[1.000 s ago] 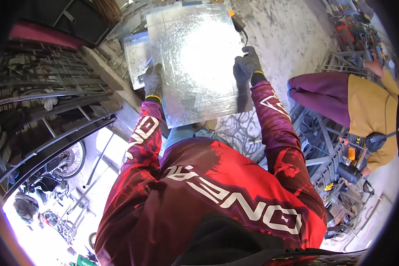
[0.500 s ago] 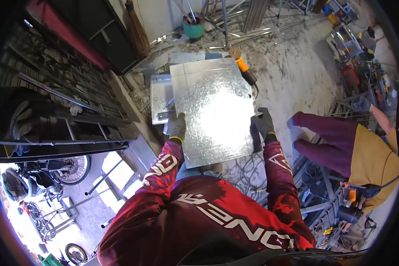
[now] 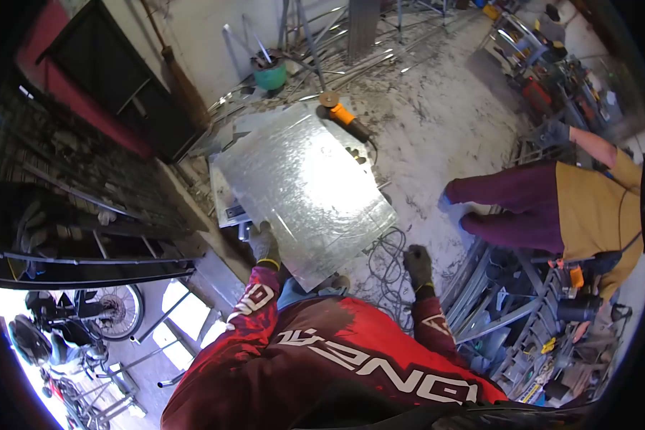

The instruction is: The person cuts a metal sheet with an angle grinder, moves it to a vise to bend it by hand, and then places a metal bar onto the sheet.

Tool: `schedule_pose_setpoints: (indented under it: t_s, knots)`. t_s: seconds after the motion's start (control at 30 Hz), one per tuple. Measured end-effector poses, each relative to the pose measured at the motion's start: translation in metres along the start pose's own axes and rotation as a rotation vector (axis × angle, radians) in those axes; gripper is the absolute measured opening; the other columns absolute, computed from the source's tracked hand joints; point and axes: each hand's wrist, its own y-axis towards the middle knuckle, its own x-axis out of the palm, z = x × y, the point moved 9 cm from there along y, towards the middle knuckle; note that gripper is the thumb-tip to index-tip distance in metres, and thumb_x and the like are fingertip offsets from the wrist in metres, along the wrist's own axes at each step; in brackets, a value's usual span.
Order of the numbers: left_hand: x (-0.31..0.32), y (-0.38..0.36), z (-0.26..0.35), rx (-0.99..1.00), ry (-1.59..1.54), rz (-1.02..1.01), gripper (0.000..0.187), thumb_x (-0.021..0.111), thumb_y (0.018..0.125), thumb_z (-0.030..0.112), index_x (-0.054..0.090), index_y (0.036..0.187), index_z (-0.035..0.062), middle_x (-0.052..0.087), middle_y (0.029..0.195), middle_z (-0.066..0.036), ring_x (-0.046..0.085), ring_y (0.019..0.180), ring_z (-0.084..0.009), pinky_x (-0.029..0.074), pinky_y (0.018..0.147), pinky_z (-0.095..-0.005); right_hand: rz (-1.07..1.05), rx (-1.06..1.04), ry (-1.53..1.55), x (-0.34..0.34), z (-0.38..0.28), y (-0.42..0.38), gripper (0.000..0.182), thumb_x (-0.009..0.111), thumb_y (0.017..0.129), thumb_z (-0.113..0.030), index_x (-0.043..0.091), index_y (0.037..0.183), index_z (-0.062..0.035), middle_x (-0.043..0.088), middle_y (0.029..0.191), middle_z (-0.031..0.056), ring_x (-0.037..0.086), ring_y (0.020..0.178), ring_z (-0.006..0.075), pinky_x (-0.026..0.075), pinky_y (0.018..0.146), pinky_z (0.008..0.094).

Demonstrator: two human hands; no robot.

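A shiny silver metal sheet (image 3: 287, 172) lies turned at an angle in front of me, with bright light glaring on its surface. My left hand (image 3: 264, 244), in a grey glove, grips the sheet's near left edge. Apart from the sheet, to its right, is my gloved right hand (image 3: 418, 265) above the floor. Its fingers look curled in, and whatever they may hold is hidden. Just beyond the sheet's far right edge rests an orange and black angle grinder (image 3: 345, 117) with a brown disc. Part of a pale tray-like piece (image 3: 221, 192) shows under the sheet's left side.
A looped cable (image 3: 387, 269) lies on the floor between the sheet and my right hand. Another person (image 3: 530, 208) is at the right, beside metal bars (image 3: 473, 294) and tools. A green pot (image 3: 270, 74) stands at the back; a motorcycle (image 3: 86, 315) is at lower left.
The sheet has rotated, its near end swinging right and its far end left. My right hand has let go of its edge and moved down, away from it. My left hand still holds on.
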Motion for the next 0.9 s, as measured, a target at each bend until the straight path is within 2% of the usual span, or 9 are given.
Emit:
schedule_pose_setpoints:
  t_s: [0.13,0.23,0.5,0.57,0.63,0.7,0.73,0.83,0.9]
  knots:
    - [-0.002,-0.008,-0.021,-0.039,-0.065,-0.051,0.039,0.056,0.093,0.025,0.063,0.119,-0.0036,0.068,0.095,-0.009,0.060,0.081,-0.0224,0.047,0.074,-0.0377,-0.308,0.316,0.429,0.066,0.014,-0.065,0.022,0.064,0.095,-0.026,0.063,0.107,-0.0081,0.062,0.075,0.0032,0.059,0.061,0.0147,0.050,0.056,0.0317]
    - [0.002,-0.031,-0.034,-0.121,-0.031,-0.067,0.042,0.056,0.093,0.025,0.061,0.122,-0.0051,0.068,0.105,-0.013,0.062,0.092,-0.0237,0.048,0.082,-0.0369,-0.462,0.432,0.604,0.086,-0.058,-0.095,0.029,0.061,0.097,-0.037,0.059,0.113,-0.0122,0.061,0.085,0.0041,0.061,0.069,0.0158,0.055,0.065,0.0341]
    - [0.022,-0.117,-0.045,-0.257,-0.229,-0.224,0.046,0.052,0.099,0.030,0.054,0.129,-0.0049,0.065,0.117,-0.016,0.062,0.108,-0.0281,0.048,0.095,-0.0402,-0.420,0.181,0.414,0.107,-0.107,-0.017,0.039,0.066,0.090,-0.034,0.062,0.108,-0.0001,0.064,0.084,0.0080,0.061,0.075,0.0164,0.052,0.067,0.0359]
    - [0.035,-0.142,-0.026,-0.345,-0.154,-0.538,0.043,0.050,0.100,0.032,0.056,0.126,-0.0026,0.066,0.109,-0.015,0.065,0.105,-0.0279,0.051,0.090,-0.0406,-0.324,0.223,0.394,0.102,-0.107,-0.006,0.024,0.068,0.087,-0.027,0.064,0.097,-0.0054,0.054,0.063,-0.0007,0.049,0.047,0.0122,0.038,0.042,0.0318]
    - [0.025,-0.140,-0.020,-0.457,-0.167,-0.617,0.034,0.055,0.097,0.027,0.060,0.121,0.0017,0.067,0.102,-0.014,0.068,0.097,-0.0294,0.055,0.081,-0.0393,-0.245,0.041,0.402,0.109,-0.094,0.019,0.020,0.069,0.085,-0.022,0.064,0.094,-0.0051,0.054,0.060,0.0008,0.046,0.042,0.0128,0.036,0.038,0.0321]
    - [0.030,-0.152,0.016,0.567,0.873,-1.008,0.018,0.059,0.089,0.020,0.064,0.100,0.0071,0.065,0.091,-0.013,0.066,0.088,-0.0324,0.054,0.074,-0.0405,-0.276,-0.127,0.321,0.112,-0.097,0.032,0.021,0.070,0.084,-0.023,0.065,0.091,-0.0044,0.057,0.062,0.0009,0.049,0.044,0.0123,0.036,0.039,0.0324]
    - [0.022,-0.163,0.041,1.034,0.896,-0.904,0.011,0.054,0.087,0.013,0.062,0.087,0.0053,0.061,0.080,-0.014,0.067,0.075,-0.0270,0.053,0.061,-0.0385,-0.262,0.095,0.401,0.104,-0.104,0.026,0.020,0.071,0.082,-0.022,0.066,0.088,-0.0040,0.057,0.061,-0.0002,0.049,0.045,0.0117,0.036,0.040,0.0322]
    - [-0.006,-0.135,0.066,1.098,0.854,-0.689,0.007,0.055,0.084,0.010,0.059,0.081,0.0054,0.060,0.078,-0.013,0.064,0.074,-0.0316,0.051,0.061,-0.0420,-0.272,0.058,0.410,0.101,-0.116,0.032,0.018,0.071,0.080,-0.021,0.066,0.085,-0.0042,0.057,0.061,-0.0007,0.049,0.045,0.0115,0.037,0.041,0.0326]
    - [-0.031,-0.104,0.091,0.913,0.701,-0.553,0.008,0.057,0.084,0.011,0.061,0.084,0.0040,0.061,0.078,-0.014,0.063,0.075,-0.0323,0.050,0.063,-0.0427,-0.281,-0.108,0.319,0.103,-0.110,0.042,0.017,0.070,0.079,-0.020,0.066,0.082,-0.0044,0.057,0.060,-0.0006,0.049,0.046,0.0119,0.038,0.043,0.0325]
